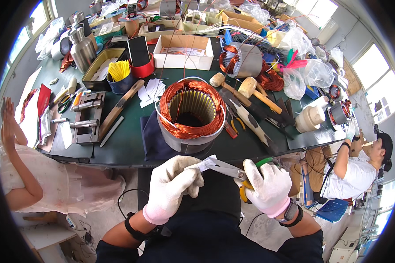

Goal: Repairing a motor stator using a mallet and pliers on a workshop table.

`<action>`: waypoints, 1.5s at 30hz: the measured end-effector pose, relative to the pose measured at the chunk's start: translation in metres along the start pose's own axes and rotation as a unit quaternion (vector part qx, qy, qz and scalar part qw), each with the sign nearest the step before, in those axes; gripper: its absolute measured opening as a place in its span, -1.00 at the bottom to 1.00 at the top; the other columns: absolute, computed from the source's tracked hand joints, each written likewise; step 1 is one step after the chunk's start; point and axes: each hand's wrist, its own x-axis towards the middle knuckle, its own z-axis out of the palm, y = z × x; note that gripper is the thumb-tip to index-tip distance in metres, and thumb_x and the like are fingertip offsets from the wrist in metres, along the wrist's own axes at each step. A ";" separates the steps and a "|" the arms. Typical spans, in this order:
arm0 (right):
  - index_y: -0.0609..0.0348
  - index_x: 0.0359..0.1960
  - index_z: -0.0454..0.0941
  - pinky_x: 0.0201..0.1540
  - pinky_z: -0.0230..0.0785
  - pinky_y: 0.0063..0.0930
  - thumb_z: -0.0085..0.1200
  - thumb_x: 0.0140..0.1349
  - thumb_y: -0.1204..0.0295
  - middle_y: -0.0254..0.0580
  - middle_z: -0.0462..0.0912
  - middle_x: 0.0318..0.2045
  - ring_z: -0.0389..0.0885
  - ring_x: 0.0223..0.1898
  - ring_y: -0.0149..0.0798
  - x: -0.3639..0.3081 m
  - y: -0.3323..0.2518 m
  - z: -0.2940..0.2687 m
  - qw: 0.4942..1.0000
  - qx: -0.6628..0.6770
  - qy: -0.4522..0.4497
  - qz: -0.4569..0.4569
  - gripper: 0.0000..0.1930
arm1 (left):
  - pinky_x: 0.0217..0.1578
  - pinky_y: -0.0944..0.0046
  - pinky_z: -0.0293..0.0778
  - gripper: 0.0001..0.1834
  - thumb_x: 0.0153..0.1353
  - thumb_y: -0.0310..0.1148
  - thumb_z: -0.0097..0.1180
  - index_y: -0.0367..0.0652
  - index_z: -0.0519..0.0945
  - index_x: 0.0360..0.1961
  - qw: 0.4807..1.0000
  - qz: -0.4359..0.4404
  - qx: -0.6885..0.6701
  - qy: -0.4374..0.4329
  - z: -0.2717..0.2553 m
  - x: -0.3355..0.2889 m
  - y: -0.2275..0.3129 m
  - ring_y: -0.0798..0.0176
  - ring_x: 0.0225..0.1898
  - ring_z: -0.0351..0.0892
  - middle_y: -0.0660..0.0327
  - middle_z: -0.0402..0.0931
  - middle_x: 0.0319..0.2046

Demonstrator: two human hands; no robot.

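My gloved left hand (pixel 174 182) pinches a small white paper slip (pixel 206 162) near the table's front edge. From the right, scissors (pixel 226 169) with yellow and green handles reach toward the slip, their blades meeting it. My gloved right hand (pixel 267 184) is closed around the scissor handles. Just beyond both hands stands a motor stator (pixel 189 111), a grey cylinder with copper windings round its top and yellowish slot liners inside. A white cord loops round the windings, and thin copper wires rise from them.
Wooden mallets (pixel 247 87) and pliers (pixel 237 120) lie right of the stator. Cut white papers (pixel 152 91), a wooden stick (pixel 118 111) and a metal fixture (pixel 85 125) lie left. Behind are a white box (pixel 184 63) and another stator (pixel 250 59). One person (pixel 360 166) sits right; another's arm (pixel 13 131) shows left.
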 end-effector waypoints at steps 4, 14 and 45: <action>-0.02 0.31 0.59 -0.42 0.38 -0.28 0.50 -0.11 0.21 -0.33 0.48 -0.37 0.59 -0.40 -0.24 -0.001 0.001 0.000 1.000 -0.012 -0.001 -0.016 -0.19 | -0.51 0.42 0.42 -0.67 0.47 -0.32 0.18 -0.47 0.59 -0.01 1.000 0.008 -0.018 -0.018 0.000 0.000 -0.001 0.40 -0.54 0.52 0.08 0.66 -0.41; 0.00 0.24 0.60 -0.52 0.38 -0.33 0.58 -0.05 0.13 -0.34 0.46 -0.49 0.57 -0.55 -0.25 -0.013 0.002 0.009 0.997 0.077 -0.012 -0.003 -0.25 | -0.49 0.43 0.41 -0.71 0.47 -0.36 0.14 -0.46 0.60 -0.02 0.999 -0.026 -0.007 -0.022 0.000 0.001 0.005 0.41 -0.54 0.51 0.11 0.65 -0.43; 0.14 0.28 0.62 0.25 0.53 -0.17 0.29 0.09 0.46 0.16 0.74 0.08 0.71 0.12 0.12 -0.027 0.237 0.094 0.916 0.201 -0.253 0.237 -0.38 | -0.40 0.17 0.52 -0.72 -0.15 -0.65 0.46 -0.09 0.69 -0.40 0.566 0.605 0.553 -0.088 -0.012 0.012 0.009 0.17 -0.42 0.64 0.32 0.55 -0.44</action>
